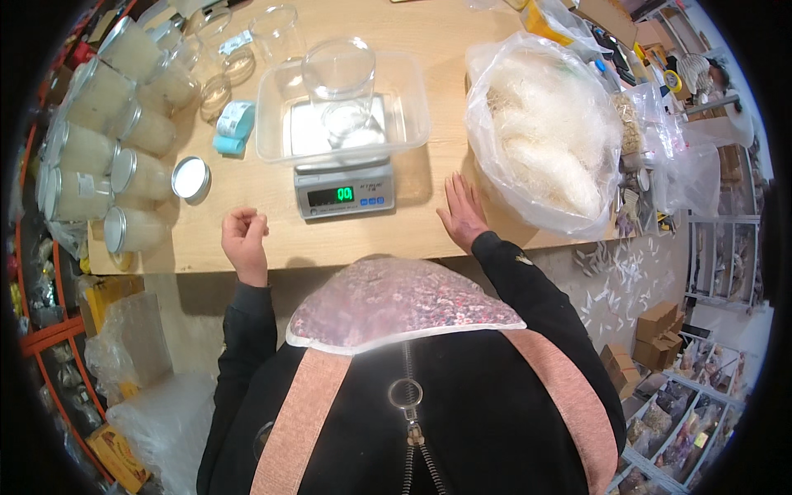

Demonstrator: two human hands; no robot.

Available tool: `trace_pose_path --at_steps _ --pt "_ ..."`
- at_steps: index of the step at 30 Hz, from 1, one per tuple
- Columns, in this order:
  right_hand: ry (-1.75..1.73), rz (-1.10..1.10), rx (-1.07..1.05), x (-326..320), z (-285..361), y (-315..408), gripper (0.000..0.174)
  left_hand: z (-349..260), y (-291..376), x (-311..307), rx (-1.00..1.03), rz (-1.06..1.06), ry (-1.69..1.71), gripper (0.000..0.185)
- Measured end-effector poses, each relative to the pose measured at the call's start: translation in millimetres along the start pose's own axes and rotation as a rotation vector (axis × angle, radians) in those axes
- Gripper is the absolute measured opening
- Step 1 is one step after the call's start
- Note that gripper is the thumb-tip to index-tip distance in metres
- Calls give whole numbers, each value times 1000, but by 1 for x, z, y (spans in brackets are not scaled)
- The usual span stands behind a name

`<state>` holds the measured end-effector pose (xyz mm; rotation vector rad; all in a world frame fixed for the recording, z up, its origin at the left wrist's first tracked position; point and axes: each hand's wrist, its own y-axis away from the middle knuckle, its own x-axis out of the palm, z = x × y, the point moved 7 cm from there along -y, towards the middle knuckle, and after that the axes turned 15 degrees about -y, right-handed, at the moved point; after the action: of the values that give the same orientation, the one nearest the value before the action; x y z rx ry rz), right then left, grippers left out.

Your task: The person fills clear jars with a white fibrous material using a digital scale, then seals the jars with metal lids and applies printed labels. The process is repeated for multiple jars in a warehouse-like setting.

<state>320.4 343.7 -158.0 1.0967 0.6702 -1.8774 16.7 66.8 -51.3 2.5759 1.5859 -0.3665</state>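
Note:
My left hand (244, 240) is at the table's front edge with its fingers curled in; nothing shows in them. My right hand (463, 213) rests palm down on the wood, fingers slightly apart, beside a large clear plastic bag (538, 124) of pale, fine fibrous strands. Between the hands stands a grey digital scale (344, 189), its display lit green. On its platform sits a shallow translucent plastic tub (405, 117), and within the tub an open clear plastic jar (339, 80) stands upright. A round silver lid (190, 179) lies left of the scale.
Several filled jars with silver lids (86, 145) are stacked at the left. Near them are rolls of blue-backed labels (234, 127), and empty clear jars (272, 34) stand behind. Bags, tape and tools (671, 80) crowd the right end. White scraps (625, 278) litter the floor.

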Motion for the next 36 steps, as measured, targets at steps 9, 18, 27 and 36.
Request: trace_pose_path --at_steps 9,18,27,36 --pt "-93 -276 249 12 -51 -83 63 -125 -68 79 445 172 -311 57" --pt "-398 -311 -63 -122 62 -33 10 -184 -139 167 719 349 -717 105" --pt "-31 -565 81 -358 -103 -24 63 -188 -151 161 760 362 -777 109" --pt "-23 -161 467 -293 -235 -109 115 -165 -149 187 596 308 -945 110"
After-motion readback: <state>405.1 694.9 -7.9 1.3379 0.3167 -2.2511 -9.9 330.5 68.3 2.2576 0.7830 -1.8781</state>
